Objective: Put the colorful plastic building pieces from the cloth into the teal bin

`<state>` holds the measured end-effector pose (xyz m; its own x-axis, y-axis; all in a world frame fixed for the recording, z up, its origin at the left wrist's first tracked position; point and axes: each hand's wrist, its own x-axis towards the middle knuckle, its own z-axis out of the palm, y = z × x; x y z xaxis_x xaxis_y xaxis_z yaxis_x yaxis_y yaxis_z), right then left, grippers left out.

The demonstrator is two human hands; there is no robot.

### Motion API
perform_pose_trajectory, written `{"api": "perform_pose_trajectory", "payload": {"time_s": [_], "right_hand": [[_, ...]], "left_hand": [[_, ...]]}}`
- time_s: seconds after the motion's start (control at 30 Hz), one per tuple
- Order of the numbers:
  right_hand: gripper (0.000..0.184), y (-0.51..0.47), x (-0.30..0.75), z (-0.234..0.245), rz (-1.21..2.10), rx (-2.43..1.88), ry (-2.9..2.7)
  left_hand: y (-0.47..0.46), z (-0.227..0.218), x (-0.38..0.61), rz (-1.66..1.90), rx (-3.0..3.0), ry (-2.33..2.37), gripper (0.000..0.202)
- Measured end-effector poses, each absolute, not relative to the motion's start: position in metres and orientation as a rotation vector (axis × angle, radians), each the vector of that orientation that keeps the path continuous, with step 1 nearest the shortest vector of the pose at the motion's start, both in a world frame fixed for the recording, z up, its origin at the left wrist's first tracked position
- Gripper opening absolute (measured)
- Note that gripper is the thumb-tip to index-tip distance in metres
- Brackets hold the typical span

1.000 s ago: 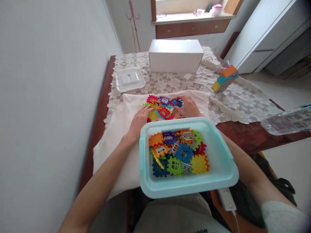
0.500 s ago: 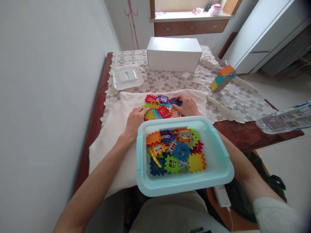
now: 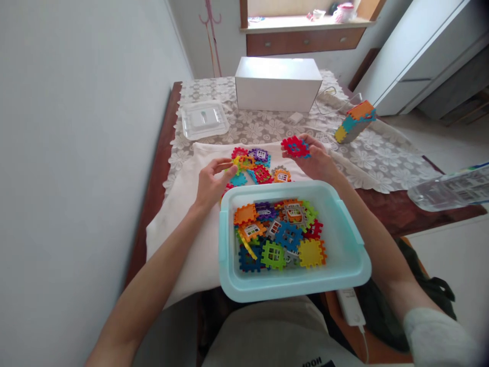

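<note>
My left hand [image 3: 214, 181] pinches a yellow interlocking tile [image 3: 237, 163], seen nearly edge-on, just over the left side of the pile. Raised beyond the pile's right side, my right hand [image 3: 319, 160] holds red and blue tiles [image 3: 296, 147] together, the red one on top. The loose pile of colourful tiles [image 3: 262, 174] lies on a white cloth [image 3: 183, 234] and includes purple, orange, red and teal pieces, some with window grids. Closer to me, a light-blue plastic bin [image 3: 344, 270] holds many more such tiles and hides the pile's near edge.
A white box [image 3: 278, 92] stands at the back of the table, with a clear plastic lid [image 3: 204, 120] left of it. A built block of tiles [image 3: 355, 121] is at right. A clear bottle [image 3: 446, 188] lies at the right edge. A wall [image 3: 76, 127] borders the left.
My right hand has lifted red and blue tiles up off the pile. My left hand has picked up the yellow tile, uncovering a teal one. The view has shifted slightly.
</note>
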<state>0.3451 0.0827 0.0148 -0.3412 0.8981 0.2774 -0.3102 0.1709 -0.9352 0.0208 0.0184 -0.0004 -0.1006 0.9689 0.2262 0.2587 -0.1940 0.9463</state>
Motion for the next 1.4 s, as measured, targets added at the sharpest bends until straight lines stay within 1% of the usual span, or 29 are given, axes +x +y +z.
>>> {"api": "perform_pose_trajectory", "payload": {"time_s": [0.1,0.17,0.23,0.3,0.37,0.47,0.53,0.6,0.67,0.73,0.77,0.8,0.87,0.93,0.97,1.03,1.07,1.13,1.2,1.27,1.4], "right_hand": [[0.056,0.071,0.356,0.033,1.548,-0.432,-1.598],[0.053,0.070,0.362,0.039,1.590,-0.343,-1.785],[0.057,0.071,0.365,0.039,1.635,-0.272,-1.907],[0.065,0.073,0.363,0.036,1.665,-0.241,-1.913],[0.068,0.073,0.357,0.031,1.631,-0.270,-1.785],[0.065,0.072,0.344,0.023,1.463,-0.465,-1.636],[0.059,0.074,0.337,0.016,1.267,-0.699,-1.747],[0.055,0.079,0.334,0.005,1.002,-0.927,-1.981],[0.064,0.084,0.332,-0.007,0.793,-1.098,-2.228],[0.077,0.087,0.333,-0.016,0.685,-1.211,-2.400],[0.079,0.087,0.333,-0.017,0.648,-1.249,-2.449],[0.080,0.085,0.335,-0.017,0.607,-1.271,-2.478],[0.077,0.081,0.338,-0.012,0.521,-1.276,-2.500],[0.073,0.076,0.342,-0.004,0.479,-1.278,-2.514],[0.071,0.074,0.344,0.000,0.479,-1.282,-2.528],[0.063,0.072,0.346,0.006,0.501,-1.295,-2.544],[0.057,0.072,0.346,0.008,0.511,-1.300,-2.538],[0.045,0.072,0.345,0.010,0.517,-1.329,-2.493],[0.037,0.072,0.342,0.010,0.511,-1.387,-2.432],[0.035,0.072,0.340,0.009,0.509,-1.432,-2.388],[0.033,0.078,0.338,0.002,0.519,-1.440,-2.275]], "left_hand": [[0.023,0.004,0.020,1.516,1.190,1.157,0.053],[0.021,0.012,0.022,1.521,1.093,1.013,0.054],[0.014,0.021,0.024,1.490,1.085,0.894,0.060],[0.004,0.029,0.026,1.471,1.126,0.798,0.067],[-0.006,0.035,0.028,1.394,1.204,0.712,0.069],[-0.015,0.038,0.031,1.143,1.355,0.601,0.066],[-0.014,0.037,0.032,1.047,1.418,0.581,0.068],[-0.009,0.035,0.032,1.078,1.456,0.647,0.071],[0.000,0.030,0.029,1.158,1.519,0.811,0.065],[0.009,0.025,0.023,1.182,1.674,1.067,0.057],[0.012,0.023,0.019,1.151,1.797,1.216,0.057],[0.014,0.021,0.015,1.062,1.928,1.347,0.060],[0.015,0.021,0.005,0.736,2.129,1.497,0.073],[0.014,0.023,-0.003,0.365,2.189,1.476,0.088],[0.012,0.025,-0.006,0.234,2.186,1.435,0.094],[0.011,0.028,-0.011,0.122,2.185,1.364,0.102],[0.011,0.029,-0.012,0.129,2.198,1.344,0.102],[0.012,0.028,-0.012,0.209,2.239,1.349,0.094],[0.014,0.024,-0.010,0.321,2.281,1.391,0.079],[0.016,0.019,-0.006,0.440,2.304,1.425,0.066],[0.018,0.011,-0.005,0.654,2.272,1.409,0.046]]}}
